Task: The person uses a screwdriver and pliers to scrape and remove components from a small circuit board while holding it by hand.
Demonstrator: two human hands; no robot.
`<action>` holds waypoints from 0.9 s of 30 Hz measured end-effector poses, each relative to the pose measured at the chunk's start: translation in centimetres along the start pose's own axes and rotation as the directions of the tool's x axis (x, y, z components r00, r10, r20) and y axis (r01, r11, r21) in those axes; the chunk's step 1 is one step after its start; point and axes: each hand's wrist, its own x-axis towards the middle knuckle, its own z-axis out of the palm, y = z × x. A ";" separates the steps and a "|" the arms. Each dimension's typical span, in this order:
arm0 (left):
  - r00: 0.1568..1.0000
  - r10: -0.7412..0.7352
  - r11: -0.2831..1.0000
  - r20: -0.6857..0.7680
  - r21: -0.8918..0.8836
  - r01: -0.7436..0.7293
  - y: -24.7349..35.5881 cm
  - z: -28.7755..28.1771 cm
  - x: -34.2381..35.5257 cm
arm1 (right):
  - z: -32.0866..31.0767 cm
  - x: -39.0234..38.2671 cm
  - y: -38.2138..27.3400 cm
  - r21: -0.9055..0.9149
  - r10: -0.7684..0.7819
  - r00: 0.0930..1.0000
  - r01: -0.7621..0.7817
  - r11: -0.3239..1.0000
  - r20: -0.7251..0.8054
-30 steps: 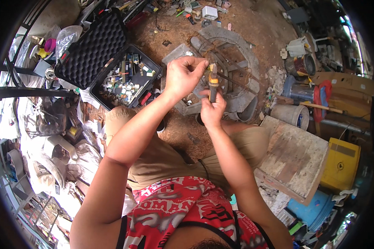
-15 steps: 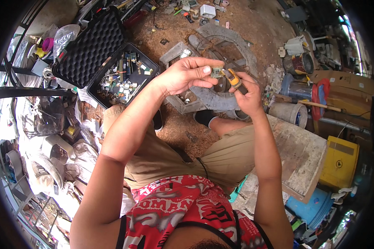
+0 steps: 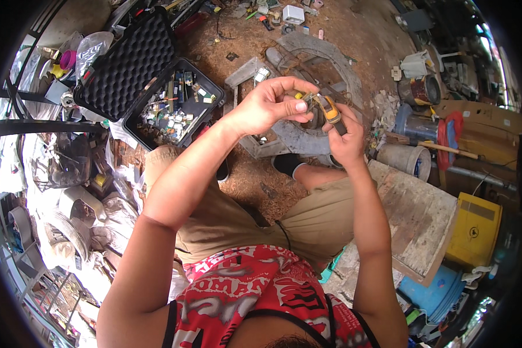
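Note:
Out in front of me, my left hand (image 3: pixel 262 109) pinches a small greenish circuit board (image 3: pixel 310 100) with a yellow part on it. My right hand (image 3: pixel 348 140) is wrapped round yellow-and-black pliers (image 3: pixel 332 112), whose tip meets the board or lies right beside it; whether the jaws grip it I cannot make out. To the left of my left hand an open black case (image 3: pixel 205 108) holds many small circuit boards and electronic parts (image 3: pixel 171 120). Its lid (image 3: pixel 127 64) is lined with bumpy foam.
Below my hands, a round grey metal frame (image 3: pixel 301 139) lies on the brown floor. At the right are a worn board (image 3: pixel 414 211), a whitish bucket (image 3: pixel 409 159), a yellow box (image 3: pixel 474 227) and a blue container (image 3: pixel 438 290). White sacks and scrap (image 3: pixel 69 232) crowd the left side.
The circuit board has turned in my left fingers, and its yellow part now shows. My left thumb has shifted over it. The pliers have tilted slightly beside it.

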 end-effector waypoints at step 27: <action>0.981 0.105 0.953 -0.162 -0.264 -0.145 -2.2 0.4 0.3 | -1.5 -0.6 -3.3 -0.366 -0.076 0.997 0.070 0.928 -0.001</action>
